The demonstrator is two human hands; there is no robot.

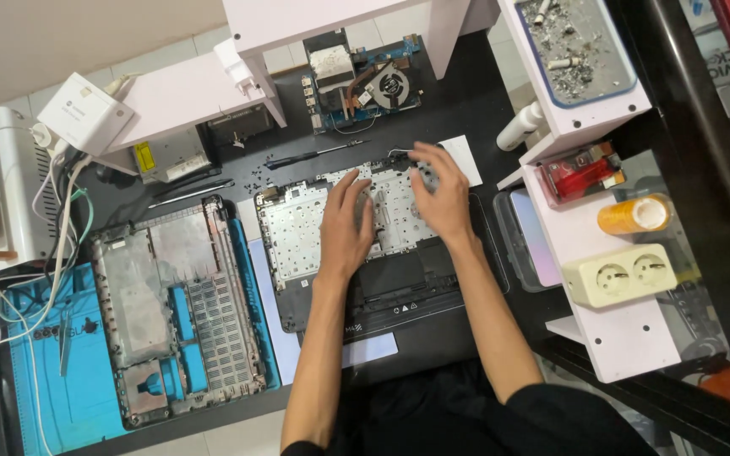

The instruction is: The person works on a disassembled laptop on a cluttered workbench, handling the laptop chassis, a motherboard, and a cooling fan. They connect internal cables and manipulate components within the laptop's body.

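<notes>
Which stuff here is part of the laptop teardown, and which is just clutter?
In use:
- left hand and right hand, both resting on the upturned keyboard deck
- laptop bottom cover
- motherboard with fan
- screwdriver

Lying about:
- ashtray tray
- red lighter
- beige double socket
- orange tape roll

mat (52,397) blue | socket (618,274) cream | lighter (580,173) red (translucent)

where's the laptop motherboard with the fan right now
In the head view, the motherboard lies at the top centre of the black desk, under the white shelf, beyond the screwdriver and both hands.
</notes>
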